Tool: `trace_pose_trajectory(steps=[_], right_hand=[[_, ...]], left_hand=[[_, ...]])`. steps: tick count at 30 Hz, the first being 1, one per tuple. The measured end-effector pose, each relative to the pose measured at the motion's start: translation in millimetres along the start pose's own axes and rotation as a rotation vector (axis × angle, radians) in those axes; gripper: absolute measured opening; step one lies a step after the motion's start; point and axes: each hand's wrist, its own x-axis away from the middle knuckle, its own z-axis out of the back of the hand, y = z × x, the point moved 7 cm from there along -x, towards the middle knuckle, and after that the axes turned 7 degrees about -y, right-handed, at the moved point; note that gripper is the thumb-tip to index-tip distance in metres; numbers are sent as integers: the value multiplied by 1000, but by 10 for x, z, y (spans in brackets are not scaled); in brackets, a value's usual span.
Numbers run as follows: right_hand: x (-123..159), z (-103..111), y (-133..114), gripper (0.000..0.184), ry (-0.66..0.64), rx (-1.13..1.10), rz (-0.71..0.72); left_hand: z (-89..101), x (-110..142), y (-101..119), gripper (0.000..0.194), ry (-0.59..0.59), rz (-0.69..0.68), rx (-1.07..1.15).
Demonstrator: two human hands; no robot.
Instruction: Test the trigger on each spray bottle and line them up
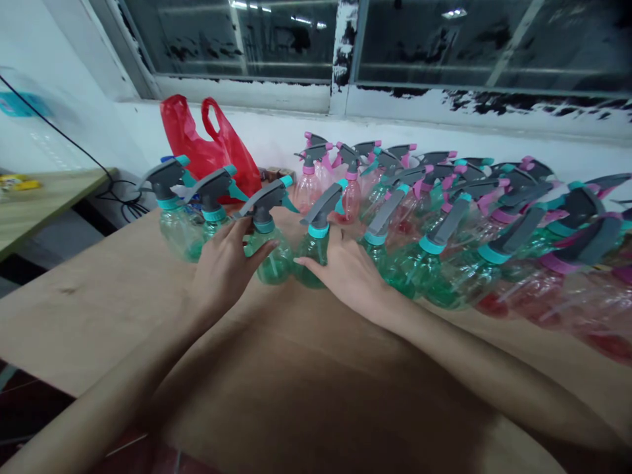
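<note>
My left hand (224, 263) is closed round the left side of a green spray bottle (276, 263), thumb across its front. This bottle stands upright and has a grey and turquoise trigger head. Just right of it, my right hand (348, 266) grips a second green spray bottle (309, 250) from the right, thumb in front and the other fingers partly hidden behind. The two held bottles are side by side, close together. Left of my left hand stand two more green spray bottles, one at the end (180, 230) and one (212, 227) partly covered by the hand.
Several green and pink spray bottles (439, 283) crowd the right and back of the wooden table (276, 368). A red plastic bag (217, 148) stands behind the left bottles. A window (237, 39) is above the back wall. A second table (49, 197) with a black cable is at left.
</note>
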Motion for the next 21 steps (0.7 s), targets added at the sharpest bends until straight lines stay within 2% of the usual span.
trace_pose_trajectory(steps=[6,10,14,17,21], right_hand=[[0,-5,0,62,-30,56,1],[73,11,-22,62,-30,114,4],[215,20,-75,64,-30,161,19],[382,21,-125,62,-39,152,58],[698,18,-170,62,-59,91,125]], left_hand=[[19,65,104,55,10,-27,-94],[177,233,197,59,95,-5,-188],[355,507,338,47,128,19,-261],[340,661,451,39,31,23,-163],[99,738,727,46,-208,-54,79]])
